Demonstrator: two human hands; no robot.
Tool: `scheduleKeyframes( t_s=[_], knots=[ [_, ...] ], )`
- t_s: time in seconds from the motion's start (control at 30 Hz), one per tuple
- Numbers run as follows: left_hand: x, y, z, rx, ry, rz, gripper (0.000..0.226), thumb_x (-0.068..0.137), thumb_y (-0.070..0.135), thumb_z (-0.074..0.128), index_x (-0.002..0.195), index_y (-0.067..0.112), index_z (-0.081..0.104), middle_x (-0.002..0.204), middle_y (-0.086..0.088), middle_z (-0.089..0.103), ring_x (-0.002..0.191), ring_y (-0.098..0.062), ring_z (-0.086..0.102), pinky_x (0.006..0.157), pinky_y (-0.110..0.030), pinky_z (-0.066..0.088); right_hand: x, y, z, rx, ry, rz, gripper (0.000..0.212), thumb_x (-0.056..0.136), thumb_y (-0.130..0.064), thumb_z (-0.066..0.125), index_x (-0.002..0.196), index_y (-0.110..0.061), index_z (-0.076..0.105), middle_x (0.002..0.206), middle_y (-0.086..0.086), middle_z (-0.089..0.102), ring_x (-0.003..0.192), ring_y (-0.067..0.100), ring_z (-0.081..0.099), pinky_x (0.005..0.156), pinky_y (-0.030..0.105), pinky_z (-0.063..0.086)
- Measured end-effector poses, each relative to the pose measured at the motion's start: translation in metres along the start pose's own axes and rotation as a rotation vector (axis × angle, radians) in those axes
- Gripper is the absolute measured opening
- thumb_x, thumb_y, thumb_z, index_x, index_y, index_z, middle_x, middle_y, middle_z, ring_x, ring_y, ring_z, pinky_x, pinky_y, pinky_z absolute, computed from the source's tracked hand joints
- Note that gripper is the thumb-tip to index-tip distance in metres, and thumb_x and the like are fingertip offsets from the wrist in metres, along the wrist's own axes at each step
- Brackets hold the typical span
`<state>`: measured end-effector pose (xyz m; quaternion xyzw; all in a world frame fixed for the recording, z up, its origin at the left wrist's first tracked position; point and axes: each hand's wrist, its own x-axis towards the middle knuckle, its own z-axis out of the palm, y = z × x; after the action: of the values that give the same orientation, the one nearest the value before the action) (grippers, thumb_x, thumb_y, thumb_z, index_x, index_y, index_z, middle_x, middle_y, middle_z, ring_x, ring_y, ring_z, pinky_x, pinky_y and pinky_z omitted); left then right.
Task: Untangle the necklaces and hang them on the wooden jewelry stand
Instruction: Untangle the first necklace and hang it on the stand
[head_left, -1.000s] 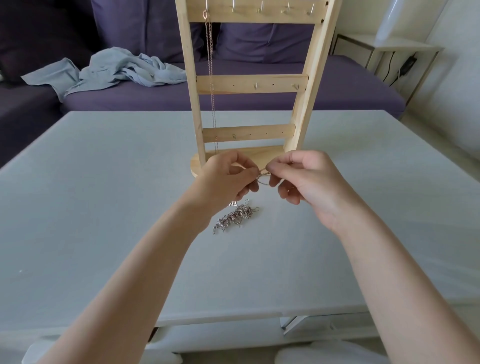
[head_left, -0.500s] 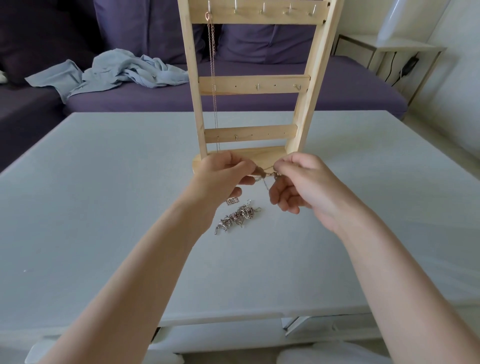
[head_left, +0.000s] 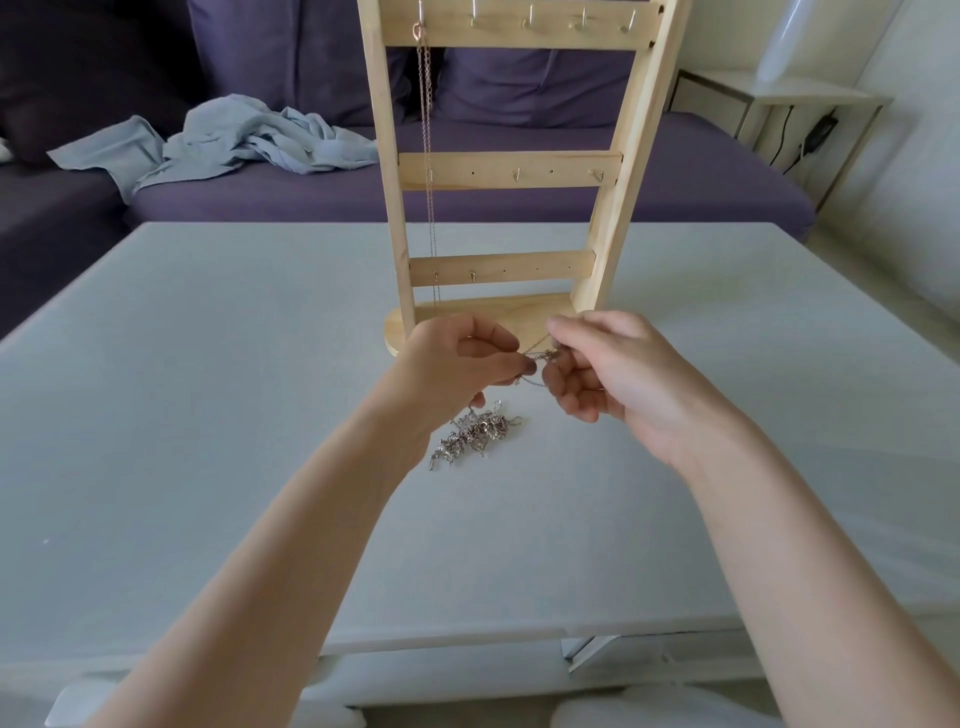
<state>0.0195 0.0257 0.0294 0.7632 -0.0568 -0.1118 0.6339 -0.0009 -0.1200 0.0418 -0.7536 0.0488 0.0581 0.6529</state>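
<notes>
The pale table (head_left: 208, 415) carried the wooden jewelry stand (head_left: 511, 171), where one thin chain (head_left: 427, 135) already hung from the top bar's leftmost hook, and just before its base both hands were raised. The left hand (head_left: 457, 364) and right hand (head_left: 618, 374) faced each other, fingers curled and pinching a fine necklace (head_left: 540, 356) whose short taut run lay crosswise between them, equally near to each. Below the left hand, a silver tangle (head_left: 475, 434) lay on the table untouched.

Bare forearms, no sleeves; left hand (head_left: 457, 364), right hand (head_left: 618, 374) ringless.
</notes>
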Motion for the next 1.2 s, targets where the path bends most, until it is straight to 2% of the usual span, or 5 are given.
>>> scheduleKeyframes(
  t_s=[0.4, 0.5, 0.87, 1.03, 1.2],
  knots=[
    [0.0, -0.006, -0.004, 0.087, 0.072, 0.131, 0.015, 0.083, 0.001, 0.064, 0.082, 0.014, 0.055, 0.07, -0.005, 0.07, 0.062, -0.012, 0.062, 0.064, -0.027, 0.05, 0.001, 0.005, -0.003, -0.216, -0.029, -0.021, 0.013, 0.082, -0.012, 0.069, 0.088, -0.001, 0.071, 0.041, -0.011, 0.034, 0.036, 0.009, 0.03, 0.037, 0.016, 0.021],
    [0.0, -0.004, -0.002, 0.069, 0.07, 0.125, 0.015, 0.084, 0.001, 0.064, 0.083, 0.014, 0.056, 0.069, -0.002, 0.069, 0.059, -0.004, 0.061, 0.057, -0.017, 0.05, 0.001, 0.006, -0.003, -0.211, -0.011, -0.002, 0.011, 0.082, -0.013, 0.07, 0.085, -0.003, 0.069, 0.036, -0.015, 0.039, 0.036, 0.007, 0.035, 0.037, 0.015, 0.024],
    [-0.003, 0.003, -0.008, -0.324, -0.158, -0.006, 0.025, 0.068, 0.015, 0.071, 0.089, 0.017, 0.058, 0.072, 0.006, 0.064, 0.064, -0.005, 0.058, 0.058, -0.014, 0.046, 0.001, 0.0, -0.005, 0.238, -0.195, 0.116, 0.005, 0.088, -0.006, 0.055, 0.085, -0.01, 0.056, 0.046, -0.007, 0.031, 0.038, 0.006, 0.034, 0.036, 0.016, 0.022],
    [-0.004, 0.007, -0.008, -0.382, -0.162, 0.016, 0.016, 0.077, 0.006, 0.067, 0.086, 0.015, 0.056, 0.071, 0.002, 0.057, 0.061, -0.007, 0.053, 0.055, -0.014, 0.045, 0.0, -0.002, 0.0, 0.522, -0.234, 0.165, 0.01, 0.069, -0.017, 0.062, 0.072, -0.015, 0.052, 0.042, -0.009, 0.027, 0.036, 0.004, 0.029, 0.035, 0.014, 0.019],
    [-0.001, 0.005, -0.003, -0.2, -0.042, 0.007, 0.012, 0.085, 0.002, 0.061, 0.084, 0.013, 0.058, 0.071, 0.0, 0.055, 0.063, -0.009, 0.049, 0.055, -0.014, 0.043, 0.002, 0.0, 0.002, 0.249, -0.107, 0.078, 0.01, 0.086, -0.01, 0.062, 0.078, -0.015, 0.058, 0.047, -0.007, 0.035, 0.039, 0.006, 0.038, 0.036, 0.016, 0.027]
  ],
)
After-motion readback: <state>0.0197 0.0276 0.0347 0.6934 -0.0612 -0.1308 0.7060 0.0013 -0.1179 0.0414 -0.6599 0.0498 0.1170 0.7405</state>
